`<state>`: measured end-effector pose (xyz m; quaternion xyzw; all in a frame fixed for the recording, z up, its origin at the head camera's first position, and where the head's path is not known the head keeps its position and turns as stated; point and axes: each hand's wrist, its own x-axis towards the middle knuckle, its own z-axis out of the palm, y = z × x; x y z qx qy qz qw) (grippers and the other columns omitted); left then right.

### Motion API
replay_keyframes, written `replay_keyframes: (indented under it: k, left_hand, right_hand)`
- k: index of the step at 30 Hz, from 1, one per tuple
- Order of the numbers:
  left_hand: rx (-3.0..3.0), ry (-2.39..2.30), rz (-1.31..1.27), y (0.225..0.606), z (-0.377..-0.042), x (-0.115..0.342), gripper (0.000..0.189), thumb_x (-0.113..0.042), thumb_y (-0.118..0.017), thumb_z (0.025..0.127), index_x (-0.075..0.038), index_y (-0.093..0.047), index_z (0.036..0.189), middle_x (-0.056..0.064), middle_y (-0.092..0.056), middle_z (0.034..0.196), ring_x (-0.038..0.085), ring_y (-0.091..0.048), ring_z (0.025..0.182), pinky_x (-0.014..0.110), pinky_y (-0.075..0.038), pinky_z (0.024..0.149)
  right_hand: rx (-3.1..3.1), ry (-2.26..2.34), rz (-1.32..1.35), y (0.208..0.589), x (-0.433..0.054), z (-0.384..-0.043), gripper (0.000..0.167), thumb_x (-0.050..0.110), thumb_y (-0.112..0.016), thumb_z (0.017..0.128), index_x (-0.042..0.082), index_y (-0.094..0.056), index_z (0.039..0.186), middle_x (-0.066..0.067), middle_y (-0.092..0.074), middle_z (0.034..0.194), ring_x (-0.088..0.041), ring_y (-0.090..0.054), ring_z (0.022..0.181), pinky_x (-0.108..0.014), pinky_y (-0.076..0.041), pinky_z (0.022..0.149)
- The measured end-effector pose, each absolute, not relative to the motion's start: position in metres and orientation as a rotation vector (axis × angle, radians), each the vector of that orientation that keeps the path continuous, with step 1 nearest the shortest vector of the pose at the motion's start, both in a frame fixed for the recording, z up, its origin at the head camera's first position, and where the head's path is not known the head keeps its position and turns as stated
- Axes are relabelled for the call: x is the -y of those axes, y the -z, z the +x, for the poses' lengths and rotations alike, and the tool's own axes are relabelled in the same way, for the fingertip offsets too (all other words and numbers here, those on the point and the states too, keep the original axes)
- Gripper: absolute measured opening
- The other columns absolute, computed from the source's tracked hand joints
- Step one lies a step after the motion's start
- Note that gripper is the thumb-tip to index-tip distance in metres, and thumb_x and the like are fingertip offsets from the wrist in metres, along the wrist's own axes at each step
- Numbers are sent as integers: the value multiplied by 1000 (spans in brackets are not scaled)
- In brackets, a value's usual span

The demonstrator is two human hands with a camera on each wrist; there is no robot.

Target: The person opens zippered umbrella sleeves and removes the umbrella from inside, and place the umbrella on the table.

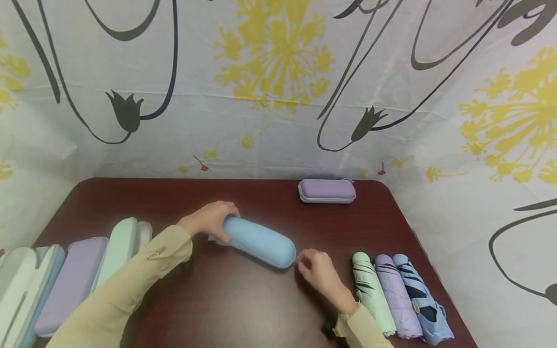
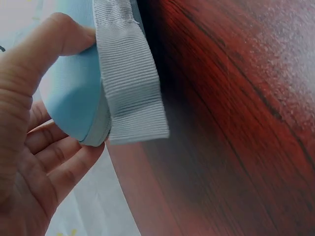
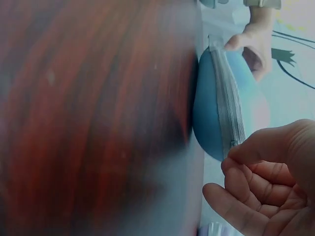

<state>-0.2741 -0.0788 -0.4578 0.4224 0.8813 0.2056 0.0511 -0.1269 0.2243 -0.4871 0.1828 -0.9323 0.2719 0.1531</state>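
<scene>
A light blue oblong zippered case (image 1: 261,241) lies on the dark wood table (image 1: 209,299), slanting down to the right. My left hand (image 1: 213,220) grips its left end, thumb on the near side and fingers round the far side. A grey ribbed strap (image 2: 133,83) sticks out from that end in the left wrist view. At the rounded right end, the thumb and forefinger of my right hand (image 1: 319,275) pinch the zipper pull. The right wrist view shows the grey zipper (image 3: 229,98) running closed along the case's side; the pull is mostly hidden by the fingertips.
A small lilac case (image 1: 326,191) lies at the back edge. On the right lie folded umbrellas: green (image 1: 373,295), lilac (image 1: 398,297) and blue (image 1: 424,302). Along the left stand a lilac case (image 1: 74,275), a mint case (image 1: 119,241) and pale ones (image 1: 17,275). A patterned curtain (image 1: 261,135) hangs behind.
</scene>
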Motion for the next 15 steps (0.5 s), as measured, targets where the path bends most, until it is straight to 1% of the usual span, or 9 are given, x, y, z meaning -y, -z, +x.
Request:
replay_keyframes:
  k: [6, 12, 15]
  left_hand:
    - [-2703, -614, 1244, 456, -271, 79, 50, -30, -85, 54, -11, -66, 96, -3, -62, 92, 13, -56, 81, 33, -51, 75]
    - [-2717, -615, 1223, 455, -268, 79, 51, -30, -85, 55, -10, -66, 98, -2, -62, 93, 14, -57, 82, 34, -51, 77]
    - [-2716, -626, 1239, 455, -267, 79, 50, -29, -85, 55, -9, -66, 98, -1, -62, 93, 15, -57, 82, 34, -51, 76]
  right_hand:
    - [2658, -764, 520, 490, -220, -121, 20, -5, -73, 67, 10, -61, 69, 3, -59, 68, -9, -53, 59, -22, -45, 54]
    - [2603, -755, 616, 494, -220, -118, 20, -6, -72, 65, 10, -62, 71, 3, -59, 69, -8, -53, 59, -20, -44, 53]
    - [2595, -785, 620, 495, -221, -117, 20, -6, -72, 66, 10, -63, 71, 3, -60, 69, -6, -53, 60, -18, -44, 53]
